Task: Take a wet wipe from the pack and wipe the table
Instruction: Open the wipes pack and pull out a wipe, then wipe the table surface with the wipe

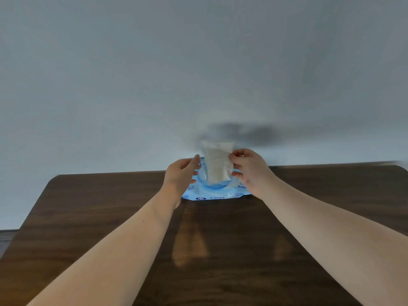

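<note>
A light blue wet wipe pack [215,192] lies at the far edge of the dark wooden table [220,250], close to the wall. A folded white wet wipe [218,163] stands up out of the pack's opening. My right hand [249,167] pinches the wipe's right edge between thumb and fingers. My left hand [182,173] is beside the wipe's left edge with fingers curled and slightly apart; I cannot tell whether it touches the wipe or the pack.
A plain pale wall [198,74] rises right behind the table. The table's rounded far corners show at left [57,178] and right [397,167]. Dark floor [6,237] lies left of the table.
</note>
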Available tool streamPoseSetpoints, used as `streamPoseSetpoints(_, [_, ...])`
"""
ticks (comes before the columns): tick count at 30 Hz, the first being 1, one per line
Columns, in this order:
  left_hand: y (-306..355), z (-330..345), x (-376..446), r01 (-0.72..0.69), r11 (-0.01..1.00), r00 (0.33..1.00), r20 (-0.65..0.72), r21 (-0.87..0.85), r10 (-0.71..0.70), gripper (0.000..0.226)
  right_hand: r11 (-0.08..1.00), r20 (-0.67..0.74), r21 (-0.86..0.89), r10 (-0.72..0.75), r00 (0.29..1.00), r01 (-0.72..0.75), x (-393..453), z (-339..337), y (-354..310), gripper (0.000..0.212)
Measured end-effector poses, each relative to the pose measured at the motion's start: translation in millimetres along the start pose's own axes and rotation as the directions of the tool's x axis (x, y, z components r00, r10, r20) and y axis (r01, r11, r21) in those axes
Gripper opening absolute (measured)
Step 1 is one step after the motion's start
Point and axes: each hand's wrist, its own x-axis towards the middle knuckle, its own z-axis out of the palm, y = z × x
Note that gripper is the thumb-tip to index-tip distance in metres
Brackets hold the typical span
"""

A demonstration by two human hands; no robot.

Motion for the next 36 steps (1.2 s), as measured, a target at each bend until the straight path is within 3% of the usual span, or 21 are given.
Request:
streamPoseSetpoints(6, [1,-20,-23,0.144,0.930,0.990,0.065,-0.339,-0.129,0.034,0.995,-0.034,-0.101,-0.012,0.999,0.008,-16,27,15,0.012])
streamPoseSetpoints(9, [-6,-35,-34,0.113,0.931,0.993,0.054,-0.348,-0.100,0.018,0.987,-0.041,-0.161,-0.009,0.999,0.002,-26,45,22,0.011])
streamPoseSetpoints(11, [-11,-46,-42,0.090,0.934,0.996,0.025,-0.346,-0.086,0.014,0.949,-0.031,-0.310,-0.064,0.997,0.052,-36,58,27,0.014])
streamPoseSetpoints(13, [-17,-58,-48,0.076,0.932,0.997,0.025,-0.354,-0.072,0.018,0.907,0.082,-0.401,-0.102,0.991,0.126,-48,73,33,0.006])
streamPoseSetpoints(17, [-30,-82,-64,0.060,0.932,0.998,0.015,-0.358,-0.058,0.023,0.894,0.349,-0.433,0.047,0.936,0.116,-70,102,46,0.045])
streamPoseSetpoints(19, [-37,-96,-69,0.052,0.924,0.998,0.000,-0.380,-0.056,0.027,0.897,0.398,-0.424,0.058,0.916,0.127,-73,116,57,0.056])
streamPoseSetpoints(21, [-43,-111,-74,0.046,0.919,0.998,-0.015,-0.392,-0.057,0.028,0.931,0.406,-0.357,0.075,0.911,0.082,-76,130,62,0.052])
streamPoseSetpoints(26, [-62,-146,-82,0.090,0.917,0.986,-0.097,-0.388,-0.137,0.025,0.967,0.409,-0.200,0.227,0.884,-0.156,-78,162,79,0.047])
streamPoseSetpoints(28, [-75,-160,-82,0.119,0.934,0.967,-0.176,-0.336,-0.187,0.026,0.966,0.319,-0.212,0.211,0.924,-0.147,-78,177,81,0.037])
streamPoseSetpoints(31, [-105,-191,-81,0.187,0.978,0.926,-0.316,-0.091,-0.206,0.040,0.899,0.194,-0.437,0.052,0.980,0.039,-74,195,81,0.029])
streamPoseSetpoints(34, [-139,-225,-85,0.352,0.906,0.916,-0.285,0.233,-0.282,0.073,0.680,0.356,-0.638,-0.156,0.921,0.362,-72,212,87,0.036])
streamPoseSetpoints(36, [-159,-245,-89,0.384,0.722,0.923,-0.268,0.576,-0.277,0.092,0.444,0.493,-0.739,-0.156,0.856,0.507,-67,228,104,0.041])
